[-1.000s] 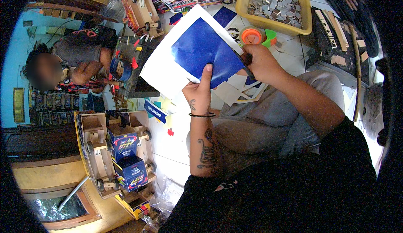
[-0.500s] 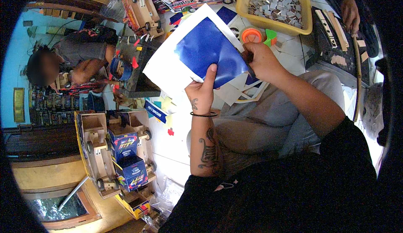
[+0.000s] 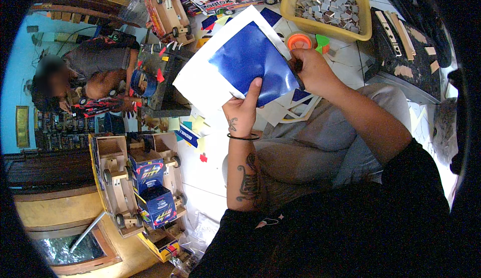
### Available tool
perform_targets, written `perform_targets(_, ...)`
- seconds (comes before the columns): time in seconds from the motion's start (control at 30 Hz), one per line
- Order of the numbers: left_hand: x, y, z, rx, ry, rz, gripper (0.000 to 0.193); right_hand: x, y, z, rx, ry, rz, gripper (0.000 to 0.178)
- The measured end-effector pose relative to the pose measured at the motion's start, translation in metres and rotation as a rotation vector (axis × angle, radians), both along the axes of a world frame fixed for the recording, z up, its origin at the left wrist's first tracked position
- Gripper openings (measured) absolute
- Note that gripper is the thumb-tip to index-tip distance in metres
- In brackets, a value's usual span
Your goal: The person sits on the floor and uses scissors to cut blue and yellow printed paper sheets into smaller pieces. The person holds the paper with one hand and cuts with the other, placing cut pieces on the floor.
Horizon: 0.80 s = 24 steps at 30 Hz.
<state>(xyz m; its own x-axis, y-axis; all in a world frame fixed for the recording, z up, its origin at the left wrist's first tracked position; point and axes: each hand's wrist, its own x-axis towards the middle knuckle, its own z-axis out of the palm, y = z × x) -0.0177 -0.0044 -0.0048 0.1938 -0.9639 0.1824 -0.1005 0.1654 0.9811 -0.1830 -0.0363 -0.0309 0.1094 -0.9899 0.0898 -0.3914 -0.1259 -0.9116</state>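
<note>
A glossy blue sheet on white backing (image 3: 240,60) is held up in front of me, tilted, with a wide white margin along its left side. My left hand (image 3: 243,110) grips its lower edge, thumb lying on the blue face and fingers behind. At the sheet's right edge my right hand (image 3: 315,72) is closed. Something dark shows between its thumb and fingers and beside the edge, too hidden to name. Under and beyond the sheet lie white and blue offcuts (image 3: 295,110).
A yellow tub (image 3: 363,30) of small grey-white pieces stands far right, near an orange tape roll (image 3: 299,41) and a black board (image 3: 406,72) with wooden strips. Wooden toy trucks (image 3: 115,188) stand at left. Beyond them a co-worker (image 3: 100,62) handles a truck.
Another person's hand and a long stick have left the black board at upper right. The co-worker at left has shifted their hands on the truck. My sheet has barely moved.
</note>
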Motion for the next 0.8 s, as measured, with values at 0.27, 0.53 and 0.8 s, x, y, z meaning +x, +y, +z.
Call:
perform_targets(0.27, 0.0047, 0.0018, -0.0005, 0.148, -0.022, -0.019, 0.026, -0.0013, -0.0009, 0.0023, 0.080, 0.025, 0.016, 0.019)
perform_targets(0.53, 0.0012, 0.0040, 0.0003, 0.159, -0.064, -0.027, 0.025, -0.0014, -0.0014, 0.0000, 0.058, -0.076, -0.013, 0.019)
perform_targets(0.8, 0.0056, -0.0001, -0.0059, 0.131, -0.071, -0.047, 0.028, -0.0050, -0.0024, 0.0012, 0.055, 0.009, 0.009, 0.017)
